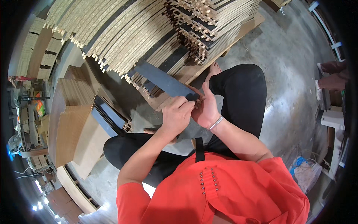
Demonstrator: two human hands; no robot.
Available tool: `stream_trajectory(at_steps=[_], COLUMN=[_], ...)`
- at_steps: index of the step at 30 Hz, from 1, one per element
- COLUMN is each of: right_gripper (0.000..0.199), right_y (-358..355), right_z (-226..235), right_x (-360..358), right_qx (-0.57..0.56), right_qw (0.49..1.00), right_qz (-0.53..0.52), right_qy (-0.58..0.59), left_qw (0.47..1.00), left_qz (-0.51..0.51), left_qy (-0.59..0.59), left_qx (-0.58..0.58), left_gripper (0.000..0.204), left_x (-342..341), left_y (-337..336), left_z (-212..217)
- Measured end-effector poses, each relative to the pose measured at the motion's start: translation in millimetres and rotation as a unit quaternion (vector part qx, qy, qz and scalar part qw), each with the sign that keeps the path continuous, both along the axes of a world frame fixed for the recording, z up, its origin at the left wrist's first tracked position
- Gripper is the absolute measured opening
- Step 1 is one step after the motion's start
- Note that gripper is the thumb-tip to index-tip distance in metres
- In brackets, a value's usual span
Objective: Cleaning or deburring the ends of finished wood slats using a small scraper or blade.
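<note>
A long dark grey board (160,80) slants from the big stack down toward me. Around its near end is my right hand (207,111), thumb up along the edge and a silver bangle on the wrist. My left hand (177,116) is closed in a pinch at the same end. What lies between its fingertips is too small to make out. Small wooden pegs (197,104) show at the board's end, between the two hands. The far end of the board reaches the stack of panels (108,35), whose edges carry rows of similar pegs.
Beyond my hands, the panels rest on a wooden pallet (235,40). Left of me stand brown boards (76,123) and a smaller pile of grey boards (108,115). My bent knees flank the work. Another person's legs (333,76) and a plastic bag (306,172) are at the right.
</note>
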State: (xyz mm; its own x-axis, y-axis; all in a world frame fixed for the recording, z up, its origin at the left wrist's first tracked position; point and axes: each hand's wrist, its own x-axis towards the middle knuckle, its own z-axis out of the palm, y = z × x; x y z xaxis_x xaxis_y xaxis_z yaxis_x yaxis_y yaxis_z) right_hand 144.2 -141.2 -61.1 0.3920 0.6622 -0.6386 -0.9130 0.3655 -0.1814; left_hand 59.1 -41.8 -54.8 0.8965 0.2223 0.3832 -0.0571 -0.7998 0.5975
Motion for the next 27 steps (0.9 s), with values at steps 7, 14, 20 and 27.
stream_trajectory(at_steps=[7,14,20,27], right_gripper=[0.07,0.067,0.063,0.061], right_y=[3,-3,3,-1], right_z=[5,-3,10,2], right_x=[3,-1,-2,-2], right_qx=[0.03,0.054,0.031,0.011], right_qw=[1.0,0.998,0.999,1.0], right_qz=[0.006,0.008,0.013,0.009], right_qy=[0.001,0.018,0.035,0.008], left_qw=[0.976,0.977,0.934,0.954], left_qz=[0.176,0.056,0.288,0.142], left_qy=[-0.034,-0.065,-0.017,-0.053], left_qx=[0.12,0.194,0.21,0.257], left_gripper=[0.005,0.003,0.004,0.006], left_x=[33,28,42,43], left_y=[80,45,171,147], left_z=[-16,-14,-49,-37])
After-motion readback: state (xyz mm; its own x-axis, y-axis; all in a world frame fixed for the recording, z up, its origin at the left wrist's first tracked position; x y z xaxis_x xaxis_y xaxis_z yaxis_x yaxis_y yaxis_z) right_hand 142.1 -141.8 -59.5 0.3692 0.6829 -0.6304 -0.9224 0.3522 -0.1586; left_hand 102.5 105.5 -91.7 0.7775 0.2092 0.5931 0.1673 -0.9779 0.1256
